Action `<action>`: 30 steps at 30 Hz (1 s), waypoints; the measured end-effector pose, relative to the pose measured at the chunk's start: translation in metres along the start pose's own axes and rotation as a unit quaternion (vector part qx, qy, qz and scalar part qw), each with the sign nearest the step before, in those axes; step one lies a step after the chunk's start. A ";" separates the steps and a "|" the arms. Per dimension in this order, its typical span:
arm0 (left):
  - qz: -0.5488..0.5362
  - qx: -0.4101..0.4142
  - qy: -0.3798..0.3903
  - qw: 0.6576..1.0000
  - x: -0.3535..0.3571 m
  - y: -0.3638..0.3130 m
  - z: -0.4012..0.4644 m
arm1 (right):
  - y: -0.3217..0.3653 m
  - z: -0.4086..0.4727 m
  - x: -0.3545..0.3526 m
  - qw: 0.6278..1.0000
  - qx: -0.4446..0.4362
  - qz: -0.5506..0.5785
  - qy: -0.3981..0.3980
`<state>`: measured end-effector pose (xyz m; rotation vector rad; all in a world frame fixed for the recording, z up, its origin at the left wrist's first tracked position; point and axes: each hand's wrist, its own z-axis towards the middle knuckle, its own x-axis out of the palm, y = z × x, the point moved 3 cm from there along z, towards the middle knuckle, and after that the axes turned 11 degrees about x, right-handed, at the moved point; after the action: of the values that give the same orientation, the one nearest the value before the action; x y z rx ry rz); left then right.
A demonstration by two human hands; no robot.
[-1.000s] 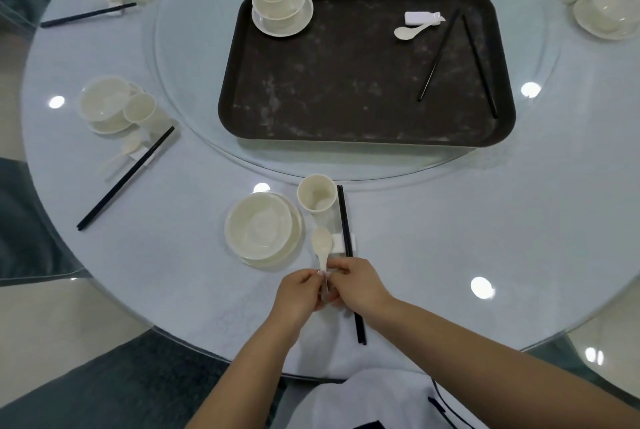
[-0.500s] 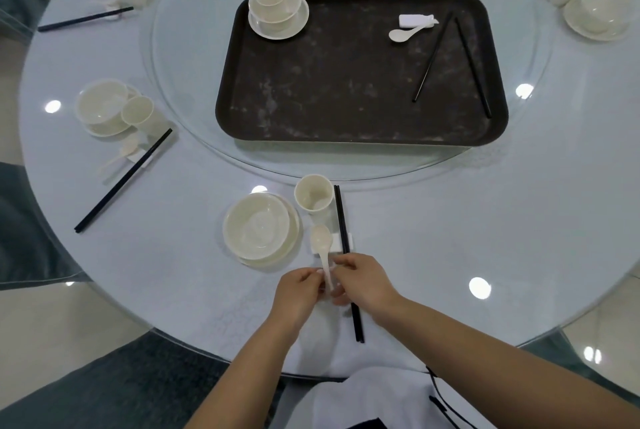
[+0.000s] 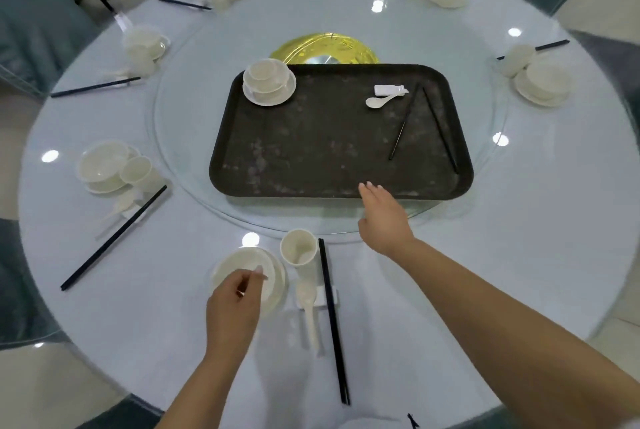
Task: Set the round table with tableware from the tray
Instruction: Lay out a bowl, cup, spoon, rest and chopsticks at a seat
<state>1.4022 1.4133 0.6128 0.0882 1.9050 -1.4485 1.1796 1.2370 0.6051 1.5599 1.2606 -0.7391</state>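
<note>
Teal chairs ring the setting; a gold disc sits at centre.

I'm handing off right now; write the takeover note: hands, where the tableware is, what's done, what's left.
Left hand: empty, fingers loosely curled, above the near bowl and plate.
Right hand: open, empty, reaching toward the tray's near edge.
Near setting looks complete: bowl on plate, cup, spoon and chopsticks across a white rest.
Other settings lie around the table rim.
Left on the tray: one stacked bowl set, a spoon, a white rest, two loose chopsticks.
Next, probably: lay out that last set.
</note>
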 end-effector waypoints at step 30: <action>0.290 0.109 0.252 0.917 0.070 -0.083 0.115 | -0.083 0.038 -0.033 0.979 0.106 -0.164 0.062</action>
<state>1.3705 1.2598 0.6278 1.1318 1.8506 -1.2779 1.0958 1.1901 0.5957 1.6053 1.5982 -1.0267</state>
